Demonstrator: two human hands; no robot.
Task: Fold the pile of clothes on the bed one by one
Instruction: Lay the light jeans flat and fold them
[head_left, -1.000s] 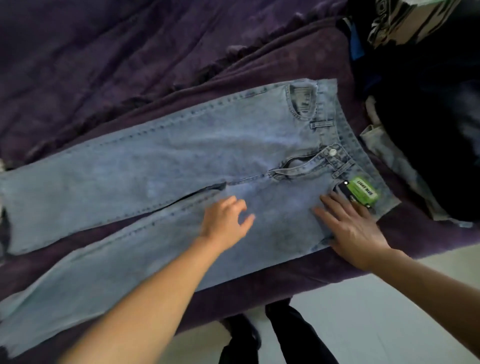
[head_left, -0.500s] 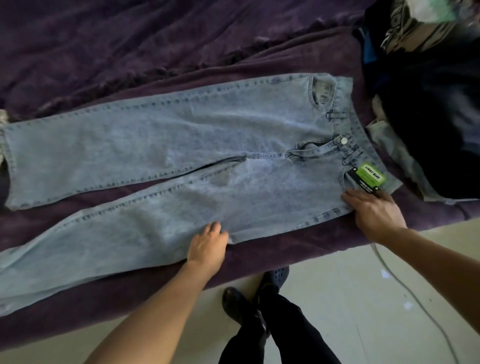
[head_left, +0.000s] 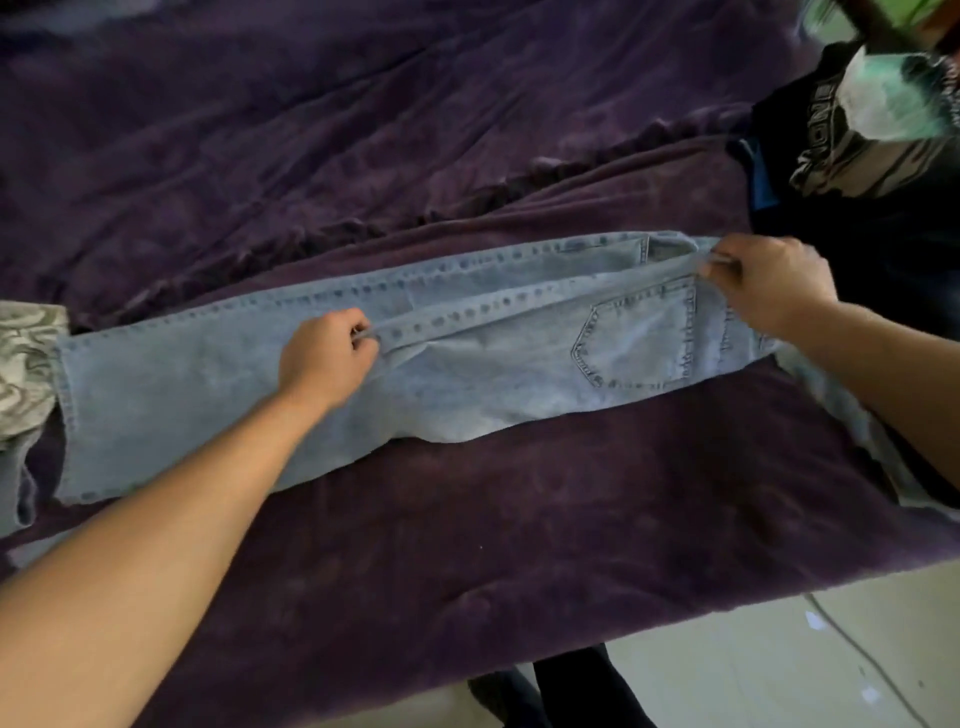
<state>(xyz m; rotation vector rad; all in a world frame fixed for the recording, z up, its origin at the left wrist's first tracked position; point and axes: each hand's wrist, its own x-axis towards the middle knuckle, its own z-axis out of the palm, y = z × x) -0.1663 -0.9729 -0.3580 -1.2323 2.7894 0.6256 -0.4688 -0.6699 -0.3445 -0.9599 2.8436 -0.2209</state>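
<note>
Jeans (head_left: 467, 374) lie across the purple blanket (head_left: 571, 519) on the bed, running from 9 o'clock to 3 o'clock. They are doubled lengthwise so one leg covers the other and the back pocket (head_left: 634, 343) faces up. Your left hand (head_left: 327, 358) has its fingers curled, pinching the upper layer's side seam near the thigh. Your right hand (head_left: 769, 283) grips the waistband at 2 o'clock. Holding two points along one edge lets you lay that seam straight onto the seam beneath, which shows just past it toward 12 o'clock. The lengthwise fold looks nearly matched, so folding hem to waist likely comes next. The waiting pile (head_left: 852, 156) sits at 1 o'clock, just beside the waistband.
</note>
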